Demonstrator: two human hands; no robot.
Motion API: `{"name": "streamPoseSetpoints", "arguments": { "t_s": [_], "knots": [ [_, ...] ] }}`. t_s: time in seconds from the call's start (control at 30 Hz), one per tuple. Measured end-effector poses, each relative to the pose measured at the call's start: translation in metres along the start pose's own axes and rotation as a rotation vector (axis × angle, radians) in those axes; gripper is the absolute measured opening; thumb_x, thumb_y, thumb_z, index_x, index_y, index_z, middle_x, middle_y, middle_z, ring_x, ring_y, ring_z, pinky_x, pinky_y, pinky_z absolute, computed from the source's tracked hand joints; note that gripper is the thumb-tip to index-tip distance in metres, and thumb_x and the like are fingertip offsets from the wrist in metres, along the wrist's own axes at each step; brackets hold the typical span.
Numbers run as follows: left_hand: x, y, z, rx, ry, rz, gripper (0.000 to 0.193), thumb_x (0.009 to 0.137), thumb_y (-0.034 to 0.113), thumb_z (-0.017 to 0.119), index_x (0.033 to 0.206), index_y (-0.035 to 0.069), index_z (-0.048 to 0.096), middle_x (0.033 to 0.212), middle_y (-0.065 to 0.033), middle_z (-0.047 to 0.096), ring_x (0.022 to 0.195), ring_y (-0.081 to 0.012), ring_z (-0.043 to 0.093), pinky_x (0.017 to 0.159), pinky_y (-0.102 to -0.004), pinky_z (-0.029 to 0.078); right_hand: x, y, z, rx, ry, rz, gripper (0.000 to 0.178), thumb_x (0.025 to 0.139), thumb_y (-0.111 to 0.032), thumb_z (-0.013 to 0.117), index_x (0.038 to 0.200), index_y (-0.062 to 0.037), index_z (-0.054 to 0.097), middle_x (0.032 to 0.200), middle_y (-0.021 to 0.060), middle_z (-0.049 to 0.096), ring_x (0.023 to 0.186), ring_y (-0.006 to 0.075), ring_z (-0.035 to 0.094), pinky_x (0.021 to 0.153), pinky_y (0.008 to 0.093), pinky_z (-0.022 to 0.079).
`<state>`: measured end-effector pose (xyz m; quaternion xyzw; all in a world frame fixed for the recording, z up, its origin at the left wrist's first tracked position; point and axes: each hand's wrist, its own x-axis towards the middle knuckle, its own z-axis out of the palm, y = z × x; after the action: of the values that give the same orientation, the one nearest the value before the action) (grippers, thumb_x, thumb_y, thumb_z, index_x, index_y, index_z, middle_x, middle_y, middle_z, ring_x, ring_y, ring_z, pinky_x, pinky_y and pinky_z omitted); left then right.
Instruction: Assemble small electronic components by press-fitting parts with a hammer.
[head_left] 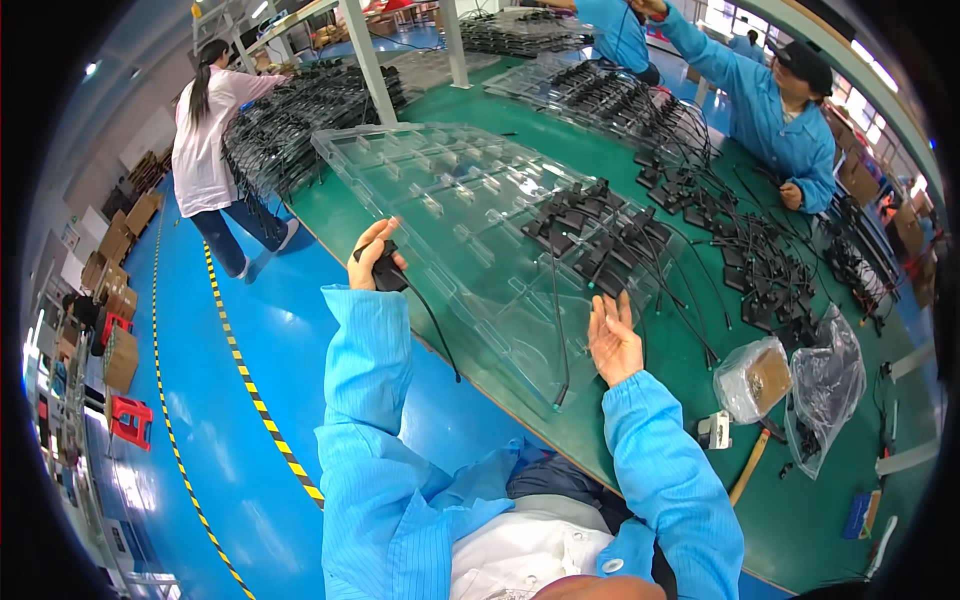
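My left hand (368, 252) is raised over the table's near-left edge, its fingers closed round a small black plastic module with a cable (389, 274). That cable hangs down freely past the edge. My right hand (614, 340) is palm up with fingers stretched out, the fingertips at the near edge of a cluster of black cabled modules (598, 272). Those modules sit in the right part of a clear plastic tray (440, 235) with moulded pockets; its left pockets hold none. Whether my right fingertips touch a module is hard to tell.
On the green table (680, 450), more black modules (765, 270) lie heaped to the right. Nearby are a plastic-wrapped box (752, 380) and a clear bag (828, 385). Stacked filled trays (300, 125) stand far left beside a person in pale pink (215, 130). A person in blue (785, 130) works across the table.
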<state>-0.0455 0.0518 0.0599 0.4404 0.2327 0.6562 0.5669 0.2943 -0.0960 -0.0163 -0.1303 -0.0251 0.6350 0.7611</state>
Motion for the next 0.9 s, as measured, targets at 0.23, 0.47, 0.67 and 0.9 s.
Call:
{"name": "streamPoseSetpoints", "arguments": {
  "t_s": [0.23, 0.47, 0.67, 0.9],
  "knots": [
    [-0.019, 0.002, -0.005, 0.026, -0.001, 0.020, 0.040, 0.076, 0.014, 0.052, 0.114, 0.000, 0.047, 0.122, -0.0169, 0.046, 0.058, -0.0176, 0.053, 0.052, -0.0258, 0.047, -0.015, -0.008, 0.011, -0.012, -0.090, 0.010, 0.063, 0.074, 0.014, 0.046, 0.127, -0.0197, 0.039, 0.129, 0.0049, 0.040, 0.117, 0.0220, 0.043, 0.091, 0.0325, 0.042],
    [-0.029, 0.011, 0.002, -0.029, -0.006, -0.003, 0.037, 0.078, 0.011, 0.051, 0.113, 0.000, 0.049, 0.119, -0.0120, 0.049, 0.058, -0.0175, 0.054, 0.054, -0.0255, 0.046, -0.024, -0.014, 0.023, -0.072, -0.123, -0.026, 0.062, 0.074, 0.013, 0.045, 0.127, -0.0196, 0.038, 0.129, 0.0046, 0.040, 0.117, 0.0215, 0.043, 0.091, 0.0317, 0.042],
    [-0.030, 0.015, 0.008, -0.037, -0.025, -0.041, 0.039, 0.077, 0.013, 0.052, 0.114, 0.000, 0.048, 0.122, -0.0134, 0.047, 0.059, -0.0173, 0.054, 0.054, -0.0253, 0.046, -0.034, -0.020, 0.034, -0.115, -0.156, -0.063, 0.062, 0.074, 0.012, 0.045, 0.127, -0.0188, 0.038, 0.129, 0.0046, 0.041, 0.116, 0.0213, 0.044, 0.089, 0.0305, 0.043],
    [-0.031, 0.015, 0.013, -0.052, -0.023, -0.098, 0.040, 0.077, 0.015, 0.053, 0.114, 0.000, 0.047, 0.125, -0.0140, 0.044, 0.060, -0.0167, 0.053, 0.055, -0.0249, 0.045, -0.044, -0.022, 0.046, -0.176, -0.124, -0.117, 0.063, 0.074, 0.012, 0.044, 0.129, -0.0185, 0.035, 0.129, 0.0048, 0.041, 0.116, 0.0218, 0.044, 0.090, 0.0308, 0.043]
  ]
}}
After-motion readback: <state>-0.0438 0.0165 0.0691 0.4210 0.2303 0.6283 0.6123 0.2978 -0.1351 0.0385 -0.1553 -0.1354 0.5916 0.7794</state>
